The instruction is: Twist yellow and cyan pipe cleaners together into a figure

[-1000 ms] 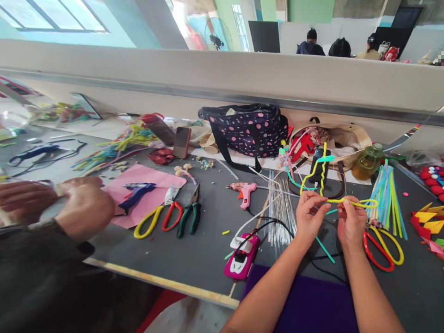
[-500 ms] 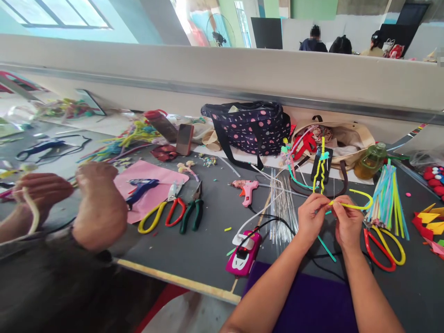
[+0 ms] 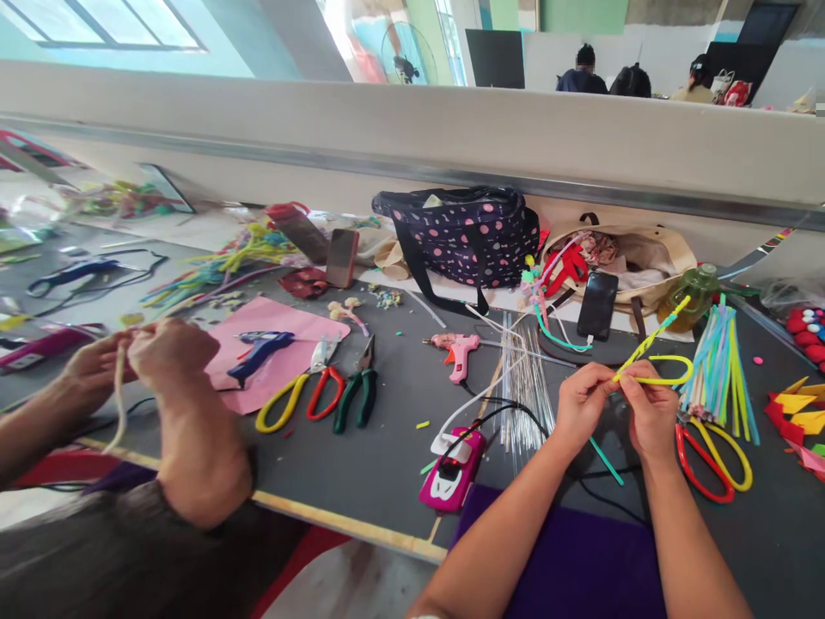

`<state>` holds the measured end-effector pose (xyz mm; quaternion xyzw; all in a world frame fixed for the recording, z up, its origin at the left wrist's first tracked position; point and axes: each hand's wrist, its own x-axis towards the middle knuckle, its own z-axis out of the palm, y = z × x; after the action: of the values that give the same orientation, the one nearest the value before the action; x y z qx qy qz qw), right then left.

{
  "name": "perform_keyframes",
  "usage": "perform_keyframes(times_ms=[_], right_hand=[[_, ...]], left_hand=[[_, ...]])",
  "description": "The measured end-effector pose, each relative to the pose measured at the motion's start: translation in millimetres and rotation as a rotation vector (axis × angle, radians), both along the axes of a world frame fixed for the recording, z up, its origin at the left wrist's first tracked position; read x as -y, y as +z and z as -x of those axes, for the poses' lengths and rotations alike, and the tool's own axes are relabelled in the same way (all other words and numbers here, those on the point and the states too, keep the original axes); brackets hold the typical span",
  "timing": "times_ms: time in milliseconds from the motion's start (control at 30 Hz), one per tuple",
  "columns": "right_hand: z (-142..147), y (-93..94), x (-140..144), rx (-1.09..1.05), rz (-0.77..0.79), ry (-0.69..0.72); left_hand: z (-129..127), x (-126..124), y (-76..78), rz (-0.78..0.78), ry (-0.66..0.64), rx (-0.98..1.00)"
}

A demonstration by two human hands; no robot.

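Observation:
Both hands meet over the right side of the dark table, pinching a yellow pipe cleaner (image 3: 684,371). My left hand (image 3: 584,402) is closed on its twisted part, and my right hand (image 3: 648,414) is closed beside it, where the strand curves out in a loop to the right. A twisted yellow length with a green-blue bit slants up and right from between the fingers. Fingertips hide the joint itself. Just right of my hands lie scissors with red and yellow handles (image 3: 705,494) and a bundle of pastel pipe cleaners (image 3: 725,361).
A co-worker's hands (image 3: 171,352) hold a cream strand at the left. Between us lie pliers (image 3: 366,378), more scissors (image 3: 327,391), a pink glue gun (image 3: 461,352) and a magenta power strip (image 3: 448,481) with cables. A phone (image 3: 598,303), bags and a bottle (image 3: 687,297) stand behind.
The twisted yellow strands swung from upright to slanting right, uncovering the phone. My hands stay nearly in place. The co-worker's hands came together, and the forearm shifted lower.

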<state>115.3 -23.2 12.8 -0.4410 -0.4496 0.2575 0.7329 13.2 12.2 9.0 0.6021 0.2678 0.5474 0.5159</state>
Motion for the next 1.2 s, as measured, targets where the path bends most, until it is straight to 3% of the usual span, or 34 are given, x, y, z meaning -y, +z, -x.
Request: perform_keyframes(times_ms=[400,633,767,967,1200], right_hand=[[-2.8,1.4,0.4,0.107,0.003,-0.048],[-3.7,-3.5,-2.6,0.127,0.058,-0.098],[-2.6,-5.9,-3.0,0.15,0.099,-0.073],[0.3,-2.3,-3.0,0.213,0.169,-0.033],[9.4,-2.6,-1.2,0.084,0.214,0.025]], left_hand=[[-2.6,3.3,-1.0,0.363,-0.189,0.129],[-1.5,0.3,-1.7,0.375,-0.114,0.039],[0.3,-1.0,-0.3,0.364,-0.064,0.106],[4.9,-7.5,-1.7,0.449,-0.106,0.194],[9.3,-12.2,1.1,0.444,-0.078,0.224]])
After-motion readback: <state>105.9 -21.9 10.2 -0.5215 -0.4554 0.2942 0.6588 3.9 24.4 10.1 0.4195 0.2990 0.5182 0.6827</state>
